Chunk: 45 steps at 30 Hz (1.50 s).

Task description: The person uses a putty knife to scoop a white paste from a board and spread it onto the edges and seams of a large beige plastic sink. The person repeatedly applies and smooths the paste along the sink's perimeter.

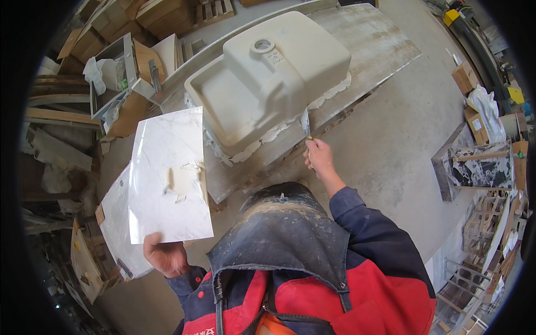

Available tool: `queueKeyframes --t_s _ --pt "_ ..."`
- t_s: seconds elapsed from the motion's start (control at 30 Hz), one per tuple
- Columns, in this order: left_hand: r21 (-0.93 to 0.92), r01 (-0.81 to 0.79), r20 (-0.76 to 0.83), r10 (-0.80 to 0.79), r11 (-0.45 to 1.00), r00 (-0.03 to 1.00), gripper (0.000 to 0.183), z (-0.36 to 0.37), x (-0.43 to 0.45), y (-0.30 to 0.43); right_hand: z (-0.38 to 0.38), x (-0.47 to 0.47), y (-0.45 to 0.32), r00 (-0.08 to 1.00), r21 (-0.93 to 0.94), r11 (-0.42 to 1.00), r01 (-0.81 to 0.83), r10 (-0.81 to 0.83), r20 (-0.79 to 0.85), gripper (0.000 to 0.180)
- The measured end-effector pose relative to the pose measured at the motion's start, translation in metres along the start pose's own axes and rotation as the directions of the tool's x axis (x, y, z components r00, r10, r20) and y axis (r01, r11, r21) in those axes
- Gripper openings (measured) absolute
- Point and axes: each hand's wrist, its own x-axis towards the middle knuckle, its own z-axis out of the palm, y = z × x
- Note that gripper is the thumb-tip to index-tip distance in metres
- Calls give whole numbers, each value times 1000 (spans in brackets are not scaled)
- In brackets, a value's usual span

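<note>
My left hand [166, 254] grips the near edge of a white marble-patterned panel [163, 138], which carries a smeared lump of cream-coloured paste [183, 181]. In my right hand [320, 158] is a putty knife [305, 121] with a yellow and black handle. Its blade touches or nearly touches the paste seam [272, 132] along the rim of an upturned cream sink basin [310, 54]. The basin lies bottom up on a grey slab [377, 37], its round drain hole [262, 45] facing me. Paste runs unevenly along the basin's near side.
A dark stained apron [289, 234] hangs before me. Cardboard boxes [159, 16] and an open crate [113, 79] stand at upper left. Below the panel is another pale slab [121, 230]. A black-and-white stone piece [481, 167] and metal racks [465, 272] are at right.
</note>
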Motion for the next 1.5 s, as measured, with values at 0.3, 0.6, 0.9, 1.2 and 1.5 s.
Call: queueKeyframes --t_s 0.3,0.6,0.9,1.2,1.5 --pt "-3 30 0 -30 1000 1000 72 -4 1 2 -12 -1 -9 999 43 999 -21 23 -44 25" --pt "7 25 -42 -25 1000 999 78 -2 -2 -2 -4 -1 -11 1000 42 999 -6 6 0 23" --pt "-194 61 43 -54 979 998 76 -22 11 -6 -3 -109 -108 901 122 984 127 -166 401 31" --pt "-463 7 174 83 886 981 73 -32 11 4 105 -157 -121 311 -23 966 -258 106 945 34" --pt "-579 -185 105 297 794 949 70 -74 10 55 134 -181 -104 524 -272 962 34 215 824 50"
